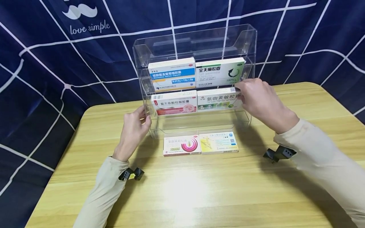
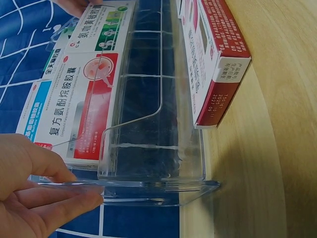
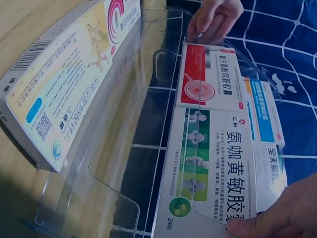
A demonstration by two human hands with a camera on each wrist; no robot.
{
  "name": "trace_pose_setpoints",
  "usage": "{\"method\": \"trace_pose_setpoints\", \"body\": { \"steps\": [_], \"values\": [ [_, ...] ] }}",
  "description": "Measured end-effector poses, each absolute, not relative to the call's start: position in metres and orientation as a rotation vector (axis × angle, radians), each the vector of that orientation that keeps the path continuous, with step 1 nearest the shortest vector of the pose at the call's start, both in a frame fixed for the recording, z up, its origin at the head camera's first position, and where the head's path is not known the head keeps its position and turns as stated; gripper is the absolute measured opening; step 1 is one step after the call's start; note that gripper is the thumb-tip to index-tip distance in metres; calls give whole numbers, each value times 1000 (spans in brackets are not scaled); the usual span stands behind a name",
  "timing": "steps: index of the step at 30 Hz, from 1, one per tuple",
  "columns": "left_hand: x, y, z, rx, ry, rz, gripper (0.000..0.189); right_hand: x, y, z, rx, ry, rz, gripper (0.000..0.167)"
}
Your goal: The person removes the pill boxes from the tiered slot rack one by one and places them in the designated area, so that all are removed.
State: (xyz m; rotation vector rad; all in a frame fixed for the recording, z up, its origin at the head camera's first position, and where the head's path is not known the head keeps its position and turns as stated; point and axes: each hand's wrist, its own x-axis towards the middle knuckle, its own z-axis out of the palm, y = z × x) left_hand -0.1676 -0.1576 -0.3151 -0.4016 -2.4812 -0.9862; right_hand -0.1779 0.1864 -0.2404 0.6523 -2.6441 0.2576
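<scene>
Standing at the centre of the head view, toward the back of the wooden table [image 1: 199,196], a clear acrylic rack [image 1: 196,41] is held at both ends. At the rack's left edge the left hand [image 1: 134,128] pinches the side wall between thumb and fingers; the left wrist view shows the thumb above and the fingers [image 2: 59,206] below a thin clear panel. At the right edge the right hand [image 1: 260,101] has its fingers curled onto the front lip of the middle tier, and in the right wrist view a thumb tip presses the clear front just beside the green-and-white box [image 1: 218,99].

That box sits on the right of the middle tier, with a red-and-white box [image 1: 174,103] on the left, the two side by side. One tier up stand a blue-and-white box [image 1: 172,74] at left and a white box with a green arrow [image 1: 220,72] at right. I see nothing in the top or lowest tiers.

Lower in the frame, just in front of the rack, a pink-and-white box [image 1: 182,145] and a yellow box [image 1: 218,143] lie flat on the table, touching. Behind everything hangs a navy cloth with white lines [image 1: 42,63]
</scene>
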Motion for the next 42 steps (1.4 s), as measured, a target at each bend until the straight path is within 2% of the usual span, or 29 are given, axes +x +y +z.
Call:
{"method": "trace_pose_setpoints", "body": {
  "steps": [14, 19, 26, 35, 42],
  "values": [
    [-166, -156, -315, -386, -2489, -1025, 21, -182, 194, -232, 617, -2711, 337, 13],
    [-166, -155, -314, -379, -2502, -1058, 26, -178, 194, -226, 600, -2708, 365, 17],
    [-166, -157, -314, -378, -2508, -1078, 30, -172, 198, -218, 627, -2581, 370, 14],
    [-165, -158, -315, -383, -2510, -1091, 29, -162, 206, -208, 648, -2586, 361, 27],
    [-165, -157, -314, -387, -2509, -1090, 27, -152, 210, -205, 673, -2506, 482, 21]
  ]
}}
